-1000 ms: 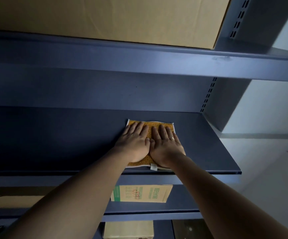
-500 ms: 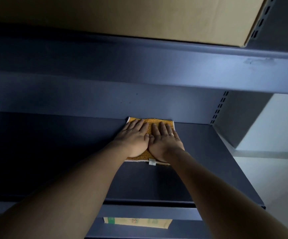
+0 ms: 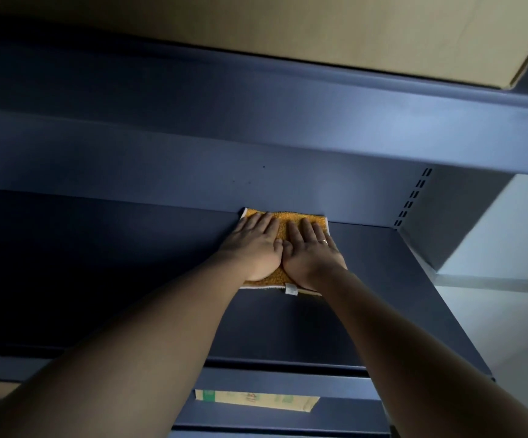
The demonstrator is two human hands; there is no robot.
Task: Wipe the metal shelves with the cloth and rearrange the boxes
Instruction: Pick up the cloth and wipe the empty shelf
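So up top the big cardboard box (image 3: 256,33) sits on the upper shelf (image 3: 382,121), and a smaller box (image 3: 256,401) peeks out from a level below. The metal shelf (image 3: 98,279) in the middle is the one getting wiped, and here's what's changed. A second ago the cloth was down near the front edge, but now the cloth (image 3: 283,221) is pushed all the way in. Its far edge touches the back panel (image 3: 161,159), a bit right of the shelf's middle, and both arms are stretched out to reach it. The left hand (image 3: 253,248) and right hand (image 3: 311,251) lie side by side on the cloth with thumbs touching. The fingers are straight and flat, pressing down rather than gripping anything. There's a ring (image 3: 323,241) on the right hand and a little white tag (image 3: 291,289) sticking out of the cloth's near edge. My read is this front-to-back stroke has run out of room, so next is probably a pull back or a shift sideways. I'd guess that long dark stretch on the left still needs doing, and the box shuffling comes later.
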